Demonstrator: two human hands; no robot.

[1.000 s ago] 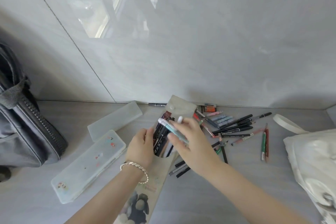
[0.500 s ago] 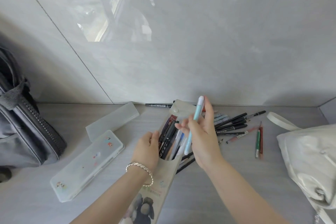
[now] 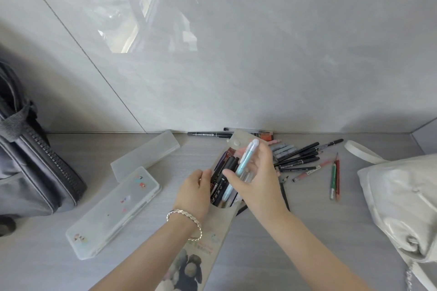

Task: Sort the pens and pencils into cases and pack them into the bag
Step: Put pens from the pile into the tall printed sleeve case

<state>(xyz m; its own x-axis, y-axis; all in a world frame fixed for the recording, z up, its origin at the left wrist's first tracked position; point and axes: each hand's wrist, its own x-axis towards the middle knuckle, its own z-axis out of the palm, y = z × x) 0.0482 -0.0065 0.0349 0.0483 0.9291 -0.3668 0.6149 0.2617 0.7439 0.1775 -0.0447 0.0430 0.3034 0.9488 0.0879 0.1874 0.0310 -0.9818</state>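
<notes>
– One pen in play, then?
– Yes. The pale blue pen (image 3: 243, 163) is pinched in the fingers of the right hand (image 3: 257, 184), directly over the mouth of the soft case (image 3: 212, 231).
– How does it lie?
– Its long axis runs roughly along the case's length. The cap points toward the flap end and the lower tip is already among the dark pens at the mouth. I'd expect a slide along that axis, down into the case.
– And the other hand?
– The left hand (image 3: 194, 194) is at the case's left edge, fingers curled on it, seemingly steadying the mouth. The right hand is nearer the loose pens and pencils (image 3: 298, 156) just right of the case.
– Surroundings?
– A pale grey bench (image 3: 307, 231) meets a glossy tiled wall beyond the case's flap. Two clear hard cases (image 3: 113, 210) lie left of the case, with a grey bag (image 3: 35, 172) further left and a white bag (image 3: 402, 196) well off to its right.
</notes>
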